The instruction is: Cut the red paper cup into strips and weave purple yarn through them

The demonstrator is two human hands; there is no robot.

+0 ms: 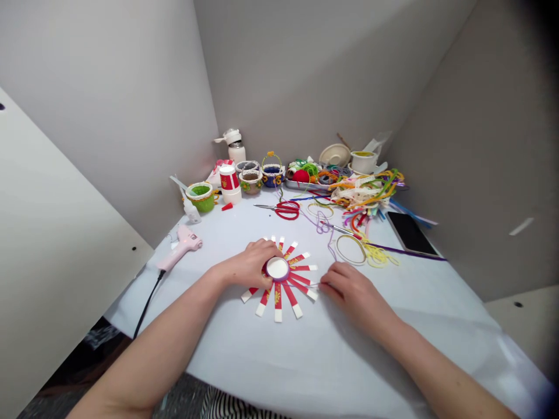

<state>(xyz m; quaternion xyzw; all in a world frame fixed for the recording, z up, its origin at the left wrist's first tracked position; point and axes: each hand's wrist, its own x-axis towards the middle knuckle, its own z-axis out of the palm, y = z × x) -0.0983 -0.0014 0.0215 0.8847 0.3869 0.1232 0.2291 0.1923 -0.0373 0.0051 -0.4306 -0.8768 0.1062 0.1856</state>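
A paper cup cut into red-and-white strips (279, 278) lies splayed flat like a sunburst on the white table (305, 349), its round white base facing up. My left hand (250, 265) rests on its left side, fingers curled against the base and holding it down. My right hand (349, 286) sits at the right edge of the strips, fingertips pinched at the tip of one strip, where a thin purple cord seems to run in; what it pinches is too small to name.
A pink glue gun (181, 245) with a black cable lies at left. Red scissors (283, 208), small decorated cup baskets (262, 174), a green cup (201, 196), a tray of yarn (314, 174), colourful cords (367, 195), a cut ring (350, 249) and a phone (410, 233) fill the back and right.
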